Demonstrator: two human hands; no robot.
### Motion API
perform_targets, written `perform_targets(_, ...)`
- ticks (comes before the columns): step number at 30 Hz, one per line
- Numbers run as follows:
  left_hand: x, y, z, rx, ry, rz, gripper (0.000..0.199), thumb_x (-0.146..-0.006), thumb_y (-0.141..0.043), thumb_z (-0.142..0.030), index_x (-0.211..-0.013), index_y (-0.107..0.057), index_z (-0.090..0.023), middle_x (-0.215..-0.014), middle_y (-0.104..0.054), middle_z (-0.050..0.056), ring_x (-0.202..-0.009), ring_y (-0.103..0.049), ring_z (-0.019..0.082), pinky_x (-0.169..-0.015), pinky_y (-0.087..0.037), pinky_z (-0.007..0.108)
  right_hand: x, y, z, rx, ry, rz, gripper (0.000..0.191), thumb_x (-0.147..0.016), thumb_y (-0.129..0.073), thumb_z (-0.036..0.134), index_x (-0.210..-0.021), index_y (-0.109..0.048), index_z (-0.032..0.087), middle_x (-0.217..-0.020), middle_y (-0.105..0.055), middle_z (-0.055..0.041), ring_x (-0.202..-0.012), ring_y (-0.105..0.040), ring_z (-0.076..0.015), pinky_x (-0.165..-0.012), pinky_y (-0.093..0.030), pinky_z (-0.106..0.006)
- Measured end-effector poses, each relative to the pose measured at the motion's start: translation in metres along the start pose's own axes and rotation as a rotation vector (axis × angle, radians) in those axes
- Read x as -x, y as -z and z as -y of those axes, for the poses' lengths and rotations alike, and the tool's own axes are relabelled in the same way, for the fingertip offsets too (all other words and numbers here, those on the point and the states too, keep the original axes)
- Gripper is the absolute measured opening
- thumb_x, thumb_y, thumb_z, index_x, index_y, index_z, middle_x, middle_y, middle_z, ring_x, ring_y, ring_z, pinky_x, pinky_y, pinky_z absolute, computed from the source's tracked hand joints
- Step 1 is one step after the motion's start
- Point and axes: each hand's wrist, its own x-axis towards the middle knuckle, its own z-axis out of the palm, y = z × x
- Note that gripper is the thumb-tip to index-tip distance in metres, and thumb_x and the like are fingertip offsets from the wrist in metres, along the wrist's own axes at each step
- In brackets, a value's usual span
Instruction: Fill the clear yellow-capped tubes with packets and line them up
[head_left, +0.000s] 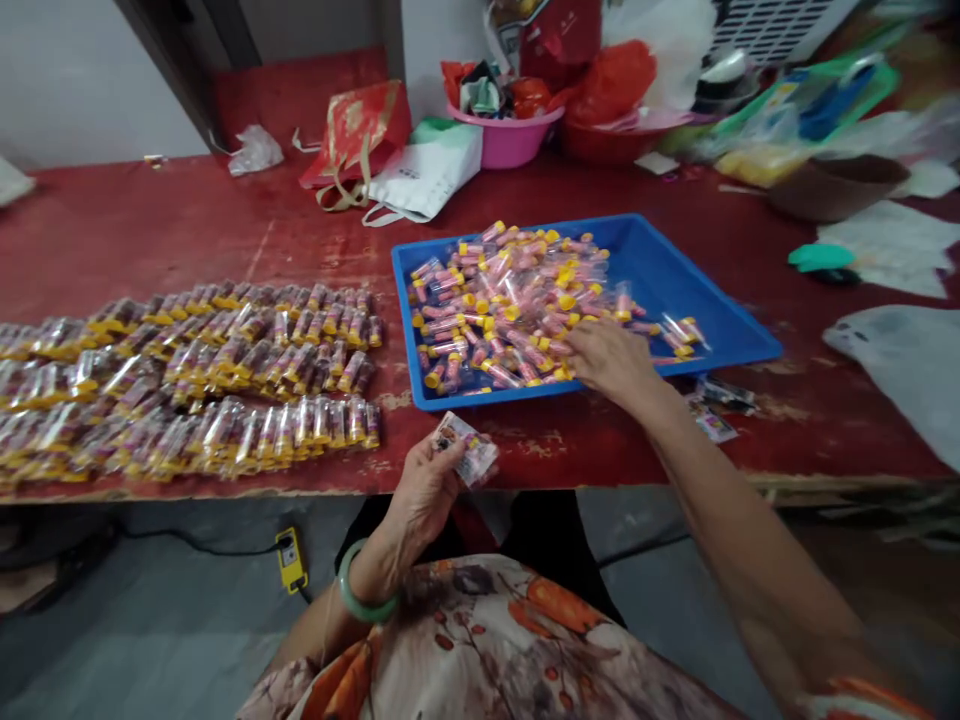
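Note:
My right hand (pixel 611 360) lies palm down at the front of a blue plastic tray (pixel 712 300), its fingertips among a heap of small clear tubes (pixel 510 310) with yellow caps and pink contents. Whether those fingers hold a tube is hidden. My left hand (pixel 427 490) is below the table's front edge, shut on a small printed plastic packet (pixel 472 450). Neat rows of similar tubes (pixel 225 380) lie on the red table (pixel 150 230) to the left of the tray.
Several small packets (pixel 716 405) lie beside the tray's front right corner. Farther back stand a pink basin (pixel 506 142), a red bowl (pixel 600 145), a brown bowl (pixel 836 185) and bags. A yellow switch box (pixel 291 560) lies on the floor.

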Motion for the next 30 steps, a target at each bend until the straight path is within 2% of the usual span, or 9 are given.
perform_targets(5,-0.003,0.002,-0.005,-0.055,-0.084,-0.057,0.037,-0.056,-0.088,-0.022,-0.087,-0.072,-0.010,-0.083,-0.073,0.007,-0.070,-0.067,0.017,-0.074,-0.056,0.031,-0.006,-0.009,-0.009,-0.121,-0.072,-0.090,0.005,-0.066,-0.059,0.018,-0.063,-0.056,0.016,-0.068,-0.055,-0.0049,-0.079,-0.054,-0.0200,-0.075,-0.037,-0.038)
perform_targets(10,-0.012,-0.004,-0.009,-0.077,-0.038,-0.087,0.037,-0.054,-0.088,-0.018,-0.087,-0.074,-0.010,-0.082,-0.074,0.007,-0.067,-0.067,0.015,-0.073,-0.055,0.029,0.035,-0.004,0.034,-0.390,-0.211,-0.229,0.008,-0.074,-0.056,0.023,-0.079,-0.051,0.019,-0.078,-0.061,-0.0067,-0.073,-0.058,-0.0198,-0.069,-0.045,-0.037)
perform_targets(12,-0.017,-0.009,-0.007,-0.094,-0.022,-0.072,0.038,-0.054,-0.088,-0.018,-0.088,-0.074,-0.010,-0.085,-0.074,0.007,-0.069,-0.068,0.016,-0.073,-0.054,0.028,0.055,-0.006,0.059,-0.681,-0.270,-0.199,0.004,-0.077,-0.048,0.024,-0.077,-0.045,0.020,-0.082,-0.063,-0.0057,-0.066,-0.058,-0.0168,-0.063,-0.047,-0.035)
perform_targets(15,-0.023,-0.019,0.002,-0.138,-0.032,-0.078,0.039,-0.053,-0.087,-0.019,-0.087,-0.072,-0.010,-0.081,-0.073,0.008,-0.066,-0.067,0.017,-0.067,-0.052,0.027,0.077,-0.010,0.092,-1.421,-0.502,-0.208,0.009,-0.068,-0.055,0.019,-0.070,-0.046,0.020,-0.083,-0.060,-0.0038,-0.064,-0.054,-0.0148,-0.056,-0.044,-0.030)
perform_targets(17,-0.026,-0.025,0.010,-0.149,-0.033,-0.095,0.039,-0.051,-0.087,-0.018,-0.085,-0.071,-0.010,-0.074,-0.071,0.007,-0.061,-0.066,0.017,-0.063,-0.052,0.027,0.084,-0.013,0.104,-1.623,-0.620,-0.241,0.015,-0.063,-0.064,0.016,-0.065,-0.049,0.018,-0.082,-0.059,-0.0031,-0.063,-0.051,-0.0130,-0.052,-0.039,-0.026)
perform_targets(20,-0.033,-0.034,0.020,-0.128,-0.053,-0.078,0.038,-0.050,-0.086,-0.019,-0.083,-0.069,-0.011,-0.071,-0.070,0.006,-0.058,-0.065,0.018,-0.060,-0.052,0.028,0.083,-0.015,0.107,-1.675,-0.718,-0.275,0.021,-0.063,-0.072,0.017,-0.064,-0.051,0.017,-0.076,-0.056,-0.0013,-0.056,-0.040,-0.0084,-0.049,-0.031,-0.022)
perform_targets(23,-0.039,-0.044,0.022,-0.125,-0.058,-0.062,0.035,-0.055,-0.086,-0.020,-0.083,-0.067,-0.013,-0.067,-0.069,0.004,-0.056,-0.064,0.016,-0.058,-0.052,0.026,0.080,-0.010,0.102,-1.776,-0.712,-0.325,0.025,-0.062,-0.077,0.021,-0.064,-0.052,0.018,-0.068,-0.051,0.0017,-0.051,-0.033,-0.0064,-0.046,-0.028,-0.020)
perform_targets(27,-0.034,-0.058,0.020,-0.162,0.003,-0.147,0.037,-0.053,-0.086,-0.017,-0.084,-0.065,-0.014,-0.065,-0.069,0.002,-0.057,-0.066,0.017,-0.057,-0.053,0.026,0.089,-0.003,0.092,-1.815,-0.751,-0.425,0.022,-0.063,-0.081,0.034,-0.070,-0.065,0.020,-0.076,-0.059,-0.0019,-0.064,-0.050,-0.0119,-0.059,-0.045,-0.026)
perform_targets(30,-0.029,-0.062,0.021,-0.143,-0.005,-0.162,0.038,-0.050,-0.088,-0.014,-0.080,-0.064,-0.013,-0.072,-0.071,0.005,-0.064,-0.069,0.019,-0.061,-0.056,0.028,0.104,-0.005,0.084,-1.724,-0.829,-0.458,0.024,-0.060,-0.083,0.037,-0.076,-0.072,0.023,-0.083,-0.065,-0.0050,-0.078,-0.059,-0.0187,-0.066,-0.049,-0.031)
